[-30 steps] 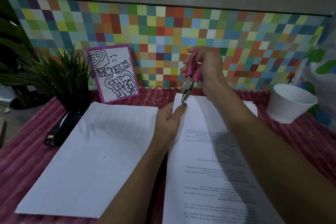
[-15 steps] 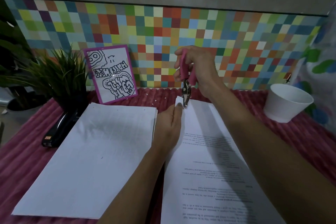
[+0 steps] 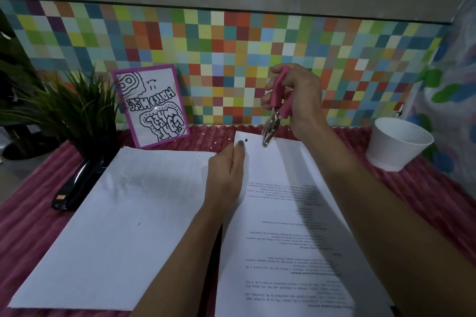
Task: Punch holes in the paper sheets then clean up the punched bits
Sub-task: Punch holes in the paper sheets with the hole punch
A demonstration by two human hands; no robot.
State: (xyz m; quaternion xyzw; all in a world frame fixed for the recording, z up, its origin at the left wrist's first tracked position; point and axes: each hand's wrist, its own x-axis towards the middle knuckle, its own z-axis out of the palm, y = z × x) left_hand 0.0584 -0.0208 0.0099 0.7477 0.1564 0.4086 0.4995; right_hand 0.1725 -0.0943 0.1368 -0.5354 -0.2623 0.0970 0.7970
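Since half a second ago the punch (image 3: 273, 121) has come off the far left corner of the printed sheet (image 3: 296, 213) and shifted right along the far edge. It leaves one dark hole (image 3: 246, 140) where it had been biting. Its metal nose sits at that edge, just right of the hole; I cannot tell whether it bites the paper yet.

On the pink ribbed surface (image 3: 386, 188) the printed sheet lies on the right and a blank stack (image 3: 123, 213) lies just beside it on the left. Faint dots near the stack's far edge may be holes, but they are too small to be sure.

The left hand (image 3: 226, 170) lies with straight fingers flat on the printed sheet's far left corner, a fingertip just beside the hole, pinning the paper. The right hand (image 3: 296, 100) is curled round the punch's pink handles. A white cup (image 3: 399, 147) stands at the far right, well apart from the paper.

Punching looks under way, with one hole in this sheet and probably more to come. Tiny white bits (image 3: 211, 147) lie scattered on the far surface, so clean-up is not yet begun.
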